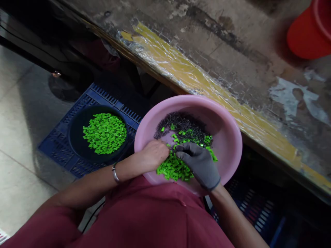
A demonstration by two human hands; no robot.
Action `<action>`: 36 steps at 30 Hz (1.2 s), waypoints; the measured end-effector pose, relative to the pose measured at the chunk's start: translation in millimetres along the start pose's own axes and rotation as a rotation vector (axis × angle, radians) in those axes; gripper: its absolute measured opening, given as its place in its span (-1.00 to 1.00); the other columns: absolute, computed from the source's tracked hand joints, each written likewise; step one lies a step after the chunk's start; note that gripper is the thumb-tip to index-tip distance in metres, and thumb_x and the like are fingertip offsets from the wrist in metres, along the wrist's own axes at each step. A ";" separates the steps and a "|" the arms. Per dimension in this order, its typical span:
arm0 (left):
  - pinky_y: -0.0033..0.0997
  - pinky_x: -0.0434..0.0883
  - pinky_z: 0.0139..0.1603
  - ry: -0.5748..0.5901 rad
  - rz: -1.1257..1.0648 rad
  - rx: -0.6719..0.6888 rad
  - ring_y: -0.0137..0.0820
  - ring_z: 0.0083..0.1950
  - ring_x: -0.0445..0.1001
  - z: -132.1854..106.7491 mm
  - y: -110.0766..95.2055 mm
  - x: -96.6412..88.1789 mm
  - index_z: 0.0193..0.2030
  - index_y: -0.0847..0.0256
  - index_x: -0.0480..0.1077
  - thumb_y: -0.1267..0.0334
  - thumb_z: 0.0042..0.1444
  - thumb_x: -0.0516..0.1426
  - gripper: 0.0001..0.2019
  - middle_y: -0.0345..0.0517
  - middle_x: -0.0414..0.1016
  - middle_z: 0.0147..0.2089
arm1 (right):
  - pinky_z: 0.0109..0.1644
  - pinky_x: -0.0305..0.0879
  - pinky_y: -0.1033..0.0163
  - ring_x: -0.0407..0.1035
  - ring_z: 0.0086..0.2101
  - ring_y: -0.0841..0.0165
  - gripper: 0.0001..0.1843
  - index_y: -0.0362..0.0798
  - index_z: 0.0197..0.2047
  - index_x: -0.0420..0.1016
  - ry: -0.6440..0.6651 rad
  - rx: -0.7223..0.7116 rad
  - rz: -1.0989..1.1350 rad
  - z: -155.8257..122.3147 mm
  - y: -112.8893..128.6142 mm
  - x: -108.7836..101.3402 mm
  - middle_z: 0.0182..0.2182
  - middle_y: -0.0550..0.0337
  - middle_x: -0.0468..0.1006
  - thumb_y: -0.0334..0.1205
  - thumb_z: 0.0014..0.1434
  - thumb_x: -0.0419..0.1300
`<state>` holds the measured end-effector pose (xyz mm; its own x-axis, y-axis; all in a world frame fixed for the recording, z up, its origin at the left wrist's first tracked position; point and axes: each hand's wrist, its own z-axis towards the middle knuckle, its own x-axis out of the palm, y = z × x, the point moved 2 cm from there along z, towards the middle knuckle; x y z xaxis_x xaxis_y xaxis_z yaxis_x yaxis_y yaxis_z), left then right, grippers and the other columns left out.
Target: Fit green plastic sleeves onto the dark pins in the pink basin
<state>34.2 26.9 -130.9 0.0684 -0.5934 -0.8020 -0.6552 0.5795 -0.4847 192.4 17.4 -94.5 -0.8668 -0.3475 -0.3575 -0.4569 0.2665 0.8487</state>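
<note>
Pinching: right hand [200, 163], piece unclear
Left hand [156, 153]: curled, contents hidden
Green pieces [173, 168]: mostly near of fingers [190, 147]
Dark pieces [172, 120]: far

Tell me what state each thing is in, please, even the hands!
Left hand: bare, fingers curled; anything held is hidden.
Right hand: gloved, fingers drawn together; anything held is too small to tell.
Pink basin: holding loose green pieces and dark pieces, partly mixed.
Dark bowl: holding a green heap.
Blue crate: under the dark bowl.
Worktable: stained, worn.
Red bucket: on the worktable, partly out of view.
</note>
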 end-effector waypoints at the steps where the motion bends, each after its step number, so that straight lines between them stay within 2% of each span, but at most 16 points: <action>1: -0.27 0.32 -0.29 0.001 -0.011 -0.001 -0.26 -0.31 0.42 -1.0 0.0 -1.6 -0.40 0.37 0.47 0.51 0.07 0.02 -0.80 0.11 0.49 -0.37 | -0.25 0.35 0.27 0.46 -0.34 0.37 -0.88 0.00 -0.30 0.57 -0.021 0.017 0.030 -0.5 0.6 -1.6 -0.38 0.26 0.61 -0.22 0.07 0.22; 3: -0.27 0.33 -0.24 -0.054 -0.053 -0.039 -0.26 -0.27 0.41 -3.5 -0.4 -6.2 -0.35 0.38 0.45 0.52 0.07 0.00 -0.81 0.11 0.49 -0.31 | -0.26 0.35 0.28 0.45 -0.36 0.37 -0.88 -0.01 -0.33 0.57 -0.063 0.020 0.048 -2.2 1.7 -5.0 -0.40 0.26 0.60 -0.19 0.07 0.23; 5: -0.29 0.34 -0.21 -0.174 -0.205 -0.112 -0.30 -0.24 0.41 -7.6 -1.1 -13.2 -0.30 0.35 0.43 0.50 0.11 -0.01 -0.82 0.06 0.48 -0.27 | -0.25 0.35 0.27 0.45 -0.35 0.37 -0.88 -0.01 -0.33 0.56 -0.104 -0.012 0.021 -5.7 3.6 -7.7 -0.39 0.25 0.60 -0.19 0.10 0.21; 8: -0.38 0.35 -0.25 -0.317 -0.714 -0.227 -0.39 -0.29 0.39 -16.7 -3.1 -22.3 -0.25 0.28 0.40 0.37 0.17 0.03 -0.87 -0.09 0.45 -0.33 | -0.22 0.34 0.25 0.44 -0.33 0.37 -0.88 0.00 -0.32 0.53 -0.172 -0.100 -0.080 -14.3 9.2 -9.8 -0.37 0.25 0.58 -0.26 0.14 0.15; 11: -0.47 0.33 -0.37 -0.275 -1.339 -0.307 -0.48 -0.42 0.37 -24.7 -8.1 -21.0 -0.23 0.26 0.36 0.28 0.13 0.10 -0.89 -0.21 0.39 -0.45 | -0.20 0.34 0.23 0.43 -0.32 0.37 -0.88 0.00 -0.32 0.49 -0.237 -0.212 -0.182 -24.4 17.1 -9.6 -0.36 0.24 0.56 -0.32 0.18 0.12; 13: -0.48 0.34 -0.38 -0.231 -1.660 -0.343 -0.50 -0.45 0.37 -28.1 -12.1 -16.1 -0.22 0.27 0.34 0.24 0.09 0.15 -0.84 -0.23 0.38 -0.47 | -0.19 0.34 0.22 0.42 -0.29 0.36 -0.88 -0.01 -0.31 0.47 -0.263 -0.301 -0.258 -29.7 22.5 -8.5 -0.34 0.22 0.55 -0.33 0.21 0.11; 17: -0.45 0.38 -0.34 -0.211 -2.018 -0.348 -0.49 -0.44 0.40 -30.4 -17.6 -7.5 -0.22 0.28 0.34 0.20 0.01 0.24 -0.75 -0.20 0.40 -0.43 | -0.20 0.34 0.18 0.38 -0.28 0.32 -0.90 -0.04 -0.30 0.44 -0.292 -0.481 -0.444 -34.6 29.7 -4.5 -0.34 0.15 0.54 -0.34 0.25 0.11; 27: -0.46 0.40 -0.39 -0.154 -2.150 -0.293 -0.49 -0.46 0.41 -31.0 -22.0 -2.8 -0.24 0.31 0.37 0.24 0.03 0.25 -0.77 -0.16 0.41 -0.45 | -0.22 0.34 0.15 0.31 -0.29 0.25 -0.84 -0.08 -0.23 0.43 -0.264 -0.644 -0.764 -38.5 34.9 3.2 -0.35 0.08 0.53 -0.38 0.28 0.02; 31: -0.45 0.41 -0.40 -0.136 -2.132 -0.306 -0.50 -0.49 0.40 -28.8 -27.3 1.2 -0.28 0.30 0.34 0.20 -0.02 0.29 -0.73 -0.19 0.41 -0.48 | -0.21 0.32 0.16 0.31 -0.29 0.25 -0.79 -0.05 -0.25 0.43 -0.260 -0.634 -0.857 -41.8 33.9 6.4 -0.38 0.09 0.52 -0.38 0.28 -0.02; 34: -0.43 0.41 -0.41 -0.242 -2.055 -0.298 -0.48 -0.49 0.40 -27.4 -30.7 0.3 -0.30 0.28 0.34 0.17 -0.04 0.29 -0.72 -0.20 0.41 -0.47 | -0.22 0.31 0.16 0.31 -0.33 0.25 -0.82 -0.07 -0.30 0.42 -0.300 -0.599 -0.829 -43.8 31.8 8.0 -0.42 0.08 0.50 -0.37 0.27 0.00; 36: -0.43 0.40 -0.41 -0.355 -1.890 -0.278 -0.47 -0.47 0.41 -27.5 -32.3 -2.8 -0.30 0.27 0.36 0.20 0.02 0.23 -0.80 -0.19 0.43 -0.45 | -0.22 0.30 0.15 0.32 -0.35 0.26 -0.83 -0.07 -0.34 0.40 -0.324 -0.567 -0.768 -44.7 30.6 8.1 -0.43 0.08 0.50 -0.35 0.26 0.03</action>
<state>34.5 -5.5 -103.4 0.8181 -0.1040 0.5656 0.3553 -0.6820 -0.6393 180.3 -17.4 -54.0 -0.4286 0.0382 -0.9027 -0.8251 -0.4237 0.3739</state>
